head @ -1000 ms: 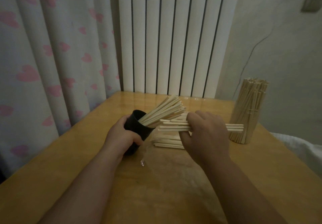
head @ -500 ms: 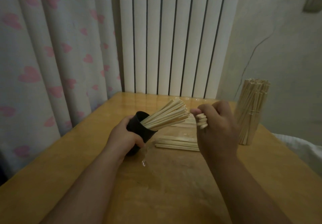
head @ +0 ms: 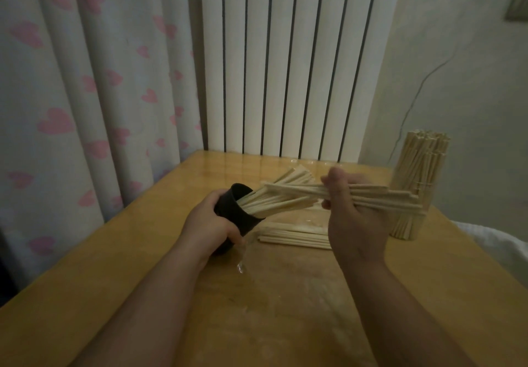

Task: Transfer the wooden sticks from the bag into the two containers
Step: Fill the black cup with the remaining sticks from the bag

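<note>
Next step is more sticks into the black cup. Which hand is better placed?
Right. The right hand grips a bundle of sticks whose near ends point at the mouth of the black cup. The left hand is occupied, holding that cup tilted toward the bundle.

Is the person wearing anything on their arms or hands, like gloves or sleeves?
No gloves. The left hand and right hand are bare. The left forearm and right forearm are bare too, down to the picture's edge: no sleeves, watch or bracelet show. The light is too dim to tell about rings.
</note>
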Demonstrator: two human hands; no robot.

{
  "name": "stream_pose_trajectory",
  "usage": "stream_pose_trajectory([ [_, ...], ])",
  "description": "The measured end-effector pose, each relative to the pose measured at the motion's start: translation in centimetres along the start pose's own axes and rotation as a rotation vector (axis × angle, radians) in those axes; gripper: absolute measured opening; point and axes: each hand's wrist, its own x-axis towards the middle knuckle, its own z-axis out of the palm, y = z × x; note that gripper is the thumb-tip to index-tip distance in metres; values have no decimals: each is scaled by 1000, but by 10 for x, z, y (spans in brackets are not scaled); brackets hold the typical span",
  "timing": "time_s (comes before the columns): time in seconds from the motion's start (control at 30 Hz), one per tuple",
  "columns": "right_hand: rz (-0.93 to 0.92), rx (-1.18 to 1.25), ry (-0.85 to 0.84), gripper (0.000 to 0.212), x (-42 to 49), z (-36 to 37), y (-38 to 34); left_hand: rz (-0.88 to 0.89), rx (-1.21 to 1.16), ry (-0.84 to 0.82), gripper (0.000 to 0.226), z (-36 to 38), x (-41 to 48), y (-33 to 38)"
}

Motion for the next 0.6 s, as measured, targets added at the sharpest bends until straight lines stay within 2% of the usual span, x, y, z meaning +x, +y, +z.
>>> stream_pose_trajectory([
  [0.1,153,6,-80,32,0,1,0,17,36,-7,87,1,-1,1],
  [0.17,215,12,-91,28,2,2,2,26,45,-12,88,1,-1,1],
  [0.27,342,-15,-107,33,6,3,9,31,48,-8,89,1,0,0],
  [0.4,537,68,-305,20,7,3,10,33,55,-18,88,1,-1,1],
  [0.5,579,253,-144,14,7,2,2,35,49,-14,89,2,0,0],
  [0.53,582,265,-86,19,7,2,1,38,48,-12,89,2,0,-1],
  [0.6,542,182,-81,28,5,4,0,43,51,-13,89,2,1,-1],
])
